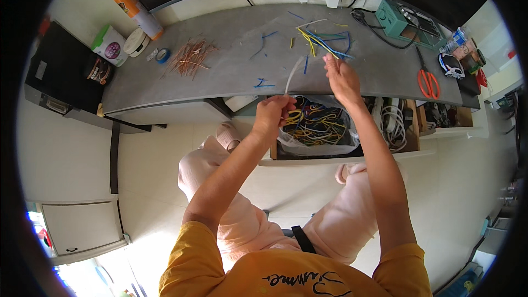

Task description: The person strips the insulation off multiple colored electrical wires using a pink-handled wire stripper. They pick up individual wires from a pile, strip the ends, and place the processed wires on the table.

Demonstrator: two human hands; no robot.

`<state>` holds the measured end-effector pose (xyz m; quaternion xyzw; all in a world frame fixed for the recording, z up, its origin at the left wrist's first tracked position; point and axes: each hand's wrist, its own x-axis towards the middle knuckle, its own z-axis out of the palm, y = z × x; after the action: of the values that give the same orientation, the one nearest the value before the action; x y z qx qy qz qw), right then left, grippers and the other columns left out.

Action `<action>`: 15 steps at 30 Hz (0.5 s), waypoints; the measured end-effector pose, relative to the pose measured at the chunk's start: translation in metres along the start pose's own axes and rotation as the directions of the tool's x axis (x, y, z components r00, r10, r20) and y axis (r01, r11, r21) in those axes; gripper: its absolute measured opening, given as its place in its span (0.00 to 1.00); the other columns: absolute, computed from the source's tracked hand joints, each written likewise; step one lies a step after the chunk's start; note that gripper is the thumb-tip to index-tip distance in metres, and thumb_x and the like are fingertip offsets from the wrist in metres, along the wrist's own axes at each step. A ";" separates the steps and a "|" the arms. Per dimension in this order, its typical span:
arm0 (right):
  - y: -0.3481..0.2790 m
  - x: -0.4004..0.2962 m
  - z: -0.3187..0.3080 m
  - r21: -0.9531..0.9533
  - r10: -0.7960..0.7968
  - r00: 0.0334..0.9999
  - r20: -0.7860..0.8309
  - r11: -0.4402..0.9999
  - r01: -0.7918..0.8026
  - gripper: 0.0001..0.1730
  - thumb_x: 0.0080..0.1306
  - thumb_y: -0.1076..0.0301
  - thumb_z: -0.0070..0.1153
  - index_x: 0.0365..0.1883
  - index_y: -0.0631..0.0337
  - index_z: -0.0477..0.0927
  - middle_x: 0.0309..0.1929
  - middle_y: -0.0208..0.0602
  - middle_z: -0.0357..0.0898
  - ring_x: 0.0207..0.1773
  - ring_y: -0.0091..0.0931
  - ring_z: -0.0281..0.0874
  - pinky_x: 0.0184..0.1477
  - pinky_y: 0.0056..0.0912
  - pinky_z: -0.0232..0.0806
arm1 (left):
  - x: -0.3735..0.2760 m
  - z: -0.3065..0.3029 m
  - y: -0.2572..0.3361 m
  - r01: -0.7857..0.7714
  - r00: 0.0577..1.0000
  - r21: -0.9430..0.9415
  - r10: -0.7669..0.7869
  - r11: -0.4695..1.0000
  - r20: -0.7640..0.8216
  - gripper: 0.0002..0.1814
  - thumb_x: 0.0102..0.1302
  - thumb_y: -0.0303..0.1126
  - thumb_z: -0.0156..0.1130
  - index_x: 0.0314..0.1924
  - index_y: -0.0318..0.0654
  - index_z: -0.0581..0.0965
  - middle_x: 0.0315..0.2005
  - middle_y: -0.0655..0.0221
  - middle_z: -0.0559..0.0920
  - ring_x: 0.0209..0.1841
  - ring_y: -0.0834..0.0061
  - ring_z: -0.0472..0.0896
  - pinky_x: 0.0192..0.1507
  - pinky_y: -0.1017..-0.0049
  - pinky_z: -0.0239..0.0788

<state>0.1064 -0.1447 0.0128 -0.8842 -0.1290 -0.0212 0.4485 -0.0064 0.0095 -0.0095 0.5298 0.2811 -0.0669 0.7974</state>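
Observation:
My left hand (pixel 277 109) is closed on a pale length of wire or sleeving (pixel 294 75), which points up over the front edge of the grey desk (pixel 231 78). Yellow and blue wire or insulation pieces (pixel 315 43) lie at the fingertips of my right hand (pixel 340 75); whether it grips any of them is not clear. Below both hands, a plastic bag full of tangled coloured wires (pixel 315 126) sits in an open drawer (pixel 342 160). Bare copper strands (pixel 190 58) form a pile on the desk's left part. Blue scraps (pixel 264 83) lie nearer its front edge.
Orange-handled scissors (pixel 429 82) and a green device (pixel 406 24) with a black cable are at the right. Blue tape (pixel 163 55), a spray can (pixel 134 8) and several containers stand at the left. White cables (pixel 394 126) lie in the drawer's right part.

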 end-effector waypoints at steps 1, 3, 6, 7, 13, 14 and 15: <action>-0.001 -0.003 0.002 -0.157 -0.106 0.994 -0.037 0.983 0.099 0.32 0.67 0.44 0.31 0.27 0.62 0.79 0.23 0.46 0.77 0.30 0.42 0.75 0.32 0.41 0.65 | 0.002 0.000 -0.002 -0.002 1.000 -0.009 0.002 1.000 -0.008 0.11 0.63 0.37 0.51 0.32 0.37 0.76 0.22 0.77 0.74 0.20 0.86 0.63 0.19 0.84 0.52; -0.008 -0.010 0.004 -0.370 -0.085 0.990 0.111 0.921 0.120 0.33 0.68 0.46 0.25 0.28 0.59 0.80 0.23 0.43 0.77 0.27 0.41 0.75 0.30 0.41 0.65 | 0.007 0.000 -0.007 -0.011 1.000 -0.028 0.011 1.000 -0.027 0.12 0.62 0.38 0.52 0.32 0.38 0.77 0.22 0.77 0.74 0.20 0.86 0.63 0.19 0.84 0.53; -0.013 -0.022 0.021 -0.452 -0.257 0.962 0.093 0.850 0.271 0.29 0.68 0.52 0.30 0.20 0.59 0.79 0.19 0.44 0.76 0.23 0.41 0.74 0.27 0.42 0.65 | 0.012 0.003 -0.008 0.028 0.999 -0.041 -0.029 0.999 -0.018 0.12 0.62 0.38 0.51 0.33 0.38 0.77 0.22 0.77 0.74 0.20 0.86 0.63 0.18 0.83 0.52; -0.009 -0.024 0.027 -0.445 -0.363 0.930 0.048 0.826 0.346 0.27 0.67 0.53 0.36 0.18 0.61 0.78 0.18 0.45 0.75 0.22 0.41 0.74 0.25 0.41 0.65 | 0.013 0.005 -0.009 0.013 1.000 -0.032 -0.013 0.999 -0.024 0.12 0.62 0.38 0.51 0.32 0.37 0.77 0.22 0.77 0.74 0.19 0.86 0.63 0.18 0.83 0.51; -0.007 -0.019 0.046 -0.632 -0.412 0.908 0.078 0.684 0.365 0.25 0.64 0.57 0.41 0.14 0.61 0.78 0.15 0.44 0.75 0.18 0.38 0.73 0.22 0.38 0.65 | 0.019 0.016 -0.001 -0.009 0.994 -0.009 0.008 1.000 -0.106 0.12 0.61 0.37 0.51 0.29 0.37 0.76 0.20 0.75 0.73 0.18 0.84 0.62 0.17 0.81 0.49; -0.007 -0.018 0.048 -0.631 -0.407 0.909 0.093 0.682 0.370 0.25 0.64 0.57 0.41 0.13 0.60 0.77 0.15 0.44 0.74 0.17 0.38 0.73 0.22 0.37 0.65 | 0.020 0.017 0.000 0.011 0.993 -0.014 -0.013 1.000 -0.118 0.12 0.60 0.37 0.51 0.28 0.37 0.76 0.19 0.75 0.72 0.18 0.84 0.62 0.17 0.81 0.49; -0.007 -0.016 0.049 -0.634 -0.401 0.910 0.107 0.678 0.374 0.25 0.64 0.57 0.42 0.12 0.60 0.77 0.14 0.44 0.74 0.16 0.38 0.73 0.21 0.37 0.65 | 0.022 0.018 0.000 0.031 0.992 -0.022 -0.033 0.999 -0.124 0.12 0.60 0.36 0.51 0.27 0.37 0.76 0.18 0.75 0.71 0.18 0.84 0.62 0.16 0.81 0.49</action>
<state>0.0853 -0.1051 -0.0130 -0.9349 -0.2888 -0.1763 0.1071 0.0188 -0.0023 -0.0160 0.5204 0.3396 -0.0437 0.7823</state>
